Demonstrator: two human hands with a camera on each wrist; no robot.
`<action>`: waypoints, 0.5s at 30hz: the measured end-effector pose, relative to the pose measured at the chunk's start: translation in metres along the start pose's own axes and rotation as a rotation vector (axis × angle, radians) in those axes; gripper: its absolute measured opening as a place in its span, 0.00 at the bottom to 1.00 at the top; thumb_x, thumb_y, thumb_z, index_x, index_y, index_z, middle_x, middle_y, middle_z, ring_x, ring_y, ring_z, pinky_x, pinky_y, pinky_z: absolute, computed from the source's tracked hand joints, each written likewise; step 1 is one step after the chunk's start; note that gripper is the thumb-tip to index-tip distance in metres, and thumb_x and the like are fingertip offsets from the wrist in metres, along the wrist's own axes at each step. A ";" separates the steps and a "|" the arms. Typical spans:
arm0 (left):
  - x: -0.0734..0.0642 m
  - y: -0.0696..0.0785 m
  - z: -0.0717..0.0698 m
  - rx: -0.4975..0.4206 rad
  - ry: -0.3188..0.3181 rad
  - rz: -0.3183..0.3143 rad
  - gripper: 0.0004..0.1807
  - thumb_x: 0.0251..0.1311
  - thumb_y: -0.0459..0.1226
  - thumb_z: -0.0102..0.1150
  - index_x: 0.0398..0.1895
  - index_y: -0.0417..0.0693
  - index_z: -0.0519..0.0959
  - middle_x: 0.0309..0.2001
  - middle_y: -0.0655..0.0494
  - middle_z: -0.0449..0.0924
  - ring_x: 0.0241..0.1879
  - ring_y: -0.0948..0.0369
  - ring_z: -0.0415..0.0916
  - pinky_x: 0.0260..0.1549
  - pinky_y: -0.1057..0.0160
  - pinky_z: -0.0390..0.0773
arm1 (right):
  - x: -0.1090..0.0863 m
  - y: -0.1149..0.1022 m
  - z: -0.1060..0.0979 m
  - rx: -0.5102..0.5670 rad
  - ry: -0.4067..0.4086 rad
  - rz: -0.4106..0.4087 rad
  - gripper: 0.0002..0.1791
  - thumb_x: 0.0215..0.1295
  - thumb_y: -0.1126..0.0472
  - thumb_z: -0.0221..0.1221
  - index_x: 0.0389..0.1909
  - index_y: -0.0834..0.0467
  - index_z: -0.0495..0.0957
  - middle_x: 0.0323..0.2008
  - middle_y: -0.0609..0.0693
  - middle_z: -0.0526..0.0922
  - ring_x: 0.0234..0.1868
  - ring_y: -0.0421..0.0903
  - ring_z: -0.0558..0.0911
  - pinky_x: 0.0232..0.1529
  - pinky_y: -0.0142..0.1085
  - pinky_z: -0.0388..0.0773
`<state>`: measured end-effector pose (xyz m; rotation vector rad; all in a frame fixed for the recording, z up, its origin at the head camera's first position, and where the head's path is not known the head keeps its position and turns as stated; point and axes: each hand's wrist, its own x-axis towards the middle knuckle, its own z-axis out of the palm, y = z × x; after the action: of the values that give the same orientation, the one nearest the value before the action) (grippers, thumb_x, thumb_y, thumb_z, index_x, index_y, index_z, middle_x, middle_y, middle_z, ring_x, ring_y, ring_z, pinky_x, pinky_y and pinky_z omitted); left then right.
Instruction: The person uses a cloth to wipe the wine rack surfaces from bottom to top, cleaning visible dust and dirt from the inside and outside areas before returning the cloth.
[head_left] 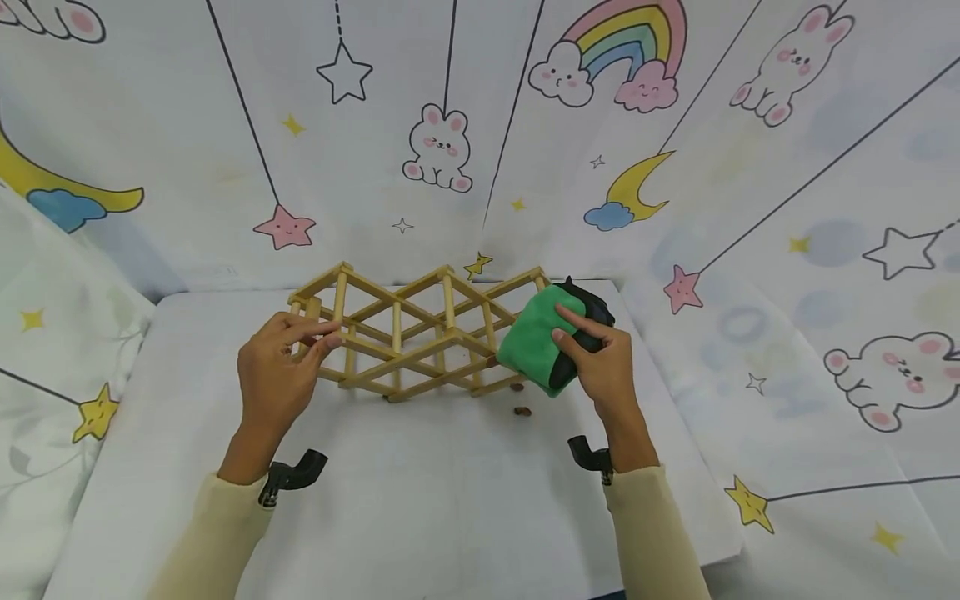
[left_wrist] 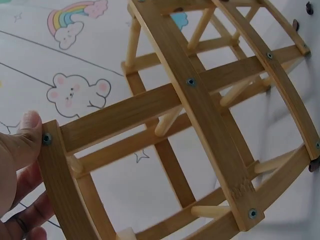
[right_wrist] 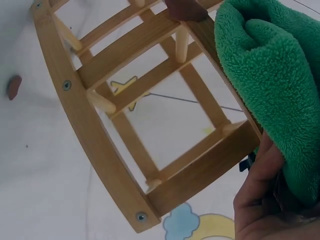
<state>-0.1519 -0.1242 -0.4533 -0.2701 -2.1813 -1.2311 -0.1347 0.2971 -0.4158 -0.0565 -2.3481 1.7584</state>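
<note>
A wooden lattice rack of crossed slats and round dowels stands spread out at the back of the white table. My left hand is at its left end; in the left wrist view the thumb presses the end slat, with fingers curled behind it. My right hand grips a folded green cloth, fluffy in the right wrist view, against the rack's right end. Something black is bunched along the cloth's right side; its kind is unclear. The cloth hides part of the rack's end.
Small brown pieces lie on the white tabletop in front of the rack's right part. Another brown piece sits at a slat joint. A patterned sheet with bunnies and stars hangs close behind the rack.
</note>
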 end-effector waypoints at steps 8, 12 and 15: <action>0.001 -0.008 0.006 -0.025 0.011 -0.020 0.14 0.60 0.33 0.77 0.50 0.45 0.92 0.45 0.47 0.91 0.43 0.55 0.85 0.51 0.74 0.71 | -0.019 0.000 0.000 0.036 0.019 -0.001 0.24 0.69 0.61 0.72 0.65 0.51 0.84 0.73 0.51 0.77 0.72 0.48 0.77 0.60 0.28 0.82; -0.001 -0.010 0.008 -0.051 -0.025 -0.018 0.19 0.60 0.33 0.78 0.55 0.46 0.90 0.56 0.48 0.90 0.50 0.46 0.90 0.61 0.80 0.70 | -0.028 0.003 0.000 0.121 0.167 -0.089 0.25 0.66 0.66 0.73 0.64 0.54 0.85 0.71 0.55 0.80 0.71 0.48 0.78 0.62 0.29 0.81; -0.002 -0.010 0.007 -0.041 -0.042 -0.006 0.24 0.57 0.34 0.79 0.58 0.47 0.88 0.57 0.49 0.89 0.47 0.46 0.90 0.55 0.82 0.72 | -0.033 0.010 -0.001 0.138 0.246 -0.150 0.27 0.63 0.67 0.75 0.64 0.55 0.85 0.69 0.56 0.82 0.71 0.49 0.79 0.62 0.30 0.82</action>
<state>-0.1582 -0.1233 -0.4640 -0.3091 -2.1963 -1.2855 -0.1033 0.2964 -0.4296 -0.0687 -2.0022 1.7275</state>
